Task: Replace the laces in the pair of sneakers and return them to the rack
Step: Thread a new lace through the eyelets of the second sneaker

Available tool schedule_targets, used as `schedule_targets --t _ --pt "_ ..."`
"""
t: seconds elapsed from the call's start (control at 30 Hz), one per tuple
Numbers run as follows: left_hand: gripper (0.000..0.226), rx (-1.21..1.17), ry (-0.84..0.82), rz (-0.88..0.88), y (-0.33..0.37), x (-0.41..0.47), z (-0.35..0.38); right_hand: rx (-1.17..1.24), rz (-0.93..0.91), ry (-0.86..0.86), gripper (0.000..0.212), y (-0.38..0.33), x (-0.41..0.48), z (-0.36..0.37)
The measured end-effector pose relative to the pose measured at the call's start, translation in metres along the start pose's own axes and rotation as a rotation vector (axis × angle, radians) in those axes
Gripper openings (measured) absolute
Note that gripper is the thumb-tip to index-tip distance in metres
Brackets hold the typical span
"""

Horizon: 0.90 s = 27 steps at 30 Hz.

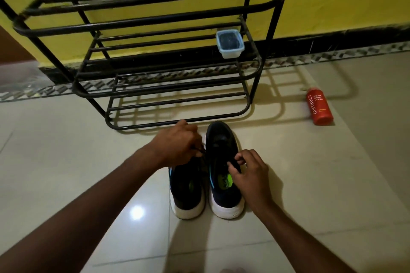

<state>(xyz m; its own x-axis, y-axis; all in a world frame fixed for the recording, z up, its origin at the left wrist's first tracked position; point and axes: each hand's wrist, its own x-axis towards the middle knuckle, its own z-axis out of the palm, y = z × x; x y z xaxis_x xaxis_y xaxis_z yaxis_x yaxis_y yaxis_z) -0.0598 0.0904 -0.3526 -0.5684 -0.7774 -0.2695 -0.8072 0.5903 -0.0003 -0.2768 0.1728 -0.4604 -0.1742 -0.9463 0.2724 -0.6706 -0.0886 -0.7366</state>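
On the tiled floor just before the rack (pixel 142 29), two dark sneakers stand side by side, heels toward the viewer: the left sneaker (pixel 187 188) and right sneaker (pixel 224 162). Both hands are pinched on a dark lace (pixel 200 151), the left hand (pixel 177 144) above the left sneaker, the right hand (pixel 249 173) at the right sneaker's throat. Judged step: lacing under way; next, thread the eyelets; also present, one tub (pixel 230 43) and one red bottle (pixel 319 106).

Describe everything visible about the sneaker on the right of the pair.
The right-hand sneaker is dark navy with a thick white sole, a light blue side stripe and a neon green insole patch. It stands upright on the pale tiled floor, toe toward the black metal rack, beside its mate. The right hand pinches at its lacing area; the laces themselves are hard to make out.
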Motion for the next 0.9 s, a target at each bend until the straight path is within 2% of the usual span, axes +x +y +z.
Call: schedule_targets --t 0.03,0.07,0.17,0.2,0.27,0.3,0.33,0.43,0.57,0.67,0.8,0.9 --pt "0.019 0.013 0.015 0.04 -0.002 0.001 0.0 0.001 0.012 -0.005 0.024 0.0 -0.001 0.0" --pt "0.017 -0.12 0.097 0.077 -0.001 0.001 -0.001 -0.001 0.019 -0.008 0.024 0.001 -0.002 0.001" --pt "0.025 -1.05 0.344 0.027 0.01 -0.002 0.0 -0.018 0.012 -0.002 0.025 0.001 -0.002 0.0" --pt "0.03 -1.271 0.362 -0.002 0.017 -0.003 0.001 -0.019 0.011 -0.006 0.025 0.002 -0.002 0.0" --pt "0.034 -1.491 0.354 -0.075 0.034 -0.001 0.012 -0.029 0.003 -0.017 0.025 0.004 -0.003 0.001" --pt "0.033 -1.467 0.345 -0.105 0.04 0.001 0.02 -0.04 -0.005 -0.022 0.025 0.004 -0.003 0.002" --pt "0.03 -1.308 0.335 -0.111 0.043 0.004 0.026 -0.065 -0.017 -0.025 0.025 0.004 -0.002 0.003" --pt "0.016 -0.627 0.284 -0.099 0.046 0.012 0.034 -0.175 -0.049 -0.033 0.026 0.004 -0.001 0.006" --pt "0.028 -0.149 0.088 -0.152 0.046 0.02 0.028 -0.23 -0.044 -0.004 0.028 0.009 -0.002 0.008" --pt "0.035 -0.098 -0.023 -0.125 0.038 0.02 0.029 -0.229 -0.055 0.007 0.027 0.011 -0.002 0.01" --pt "0.03 -0.047 -0.059 -0.097 0.036 0.018 0.034 -0.167 -0.023 -0.022 0.026 0.007 -0.001 0.007" --pt "0.008 -0.265 0.022 -0.124 0.035 0.018 0.025 -0.097 -0.032 -0.034 0.029 0.0 0.003 -0.001"
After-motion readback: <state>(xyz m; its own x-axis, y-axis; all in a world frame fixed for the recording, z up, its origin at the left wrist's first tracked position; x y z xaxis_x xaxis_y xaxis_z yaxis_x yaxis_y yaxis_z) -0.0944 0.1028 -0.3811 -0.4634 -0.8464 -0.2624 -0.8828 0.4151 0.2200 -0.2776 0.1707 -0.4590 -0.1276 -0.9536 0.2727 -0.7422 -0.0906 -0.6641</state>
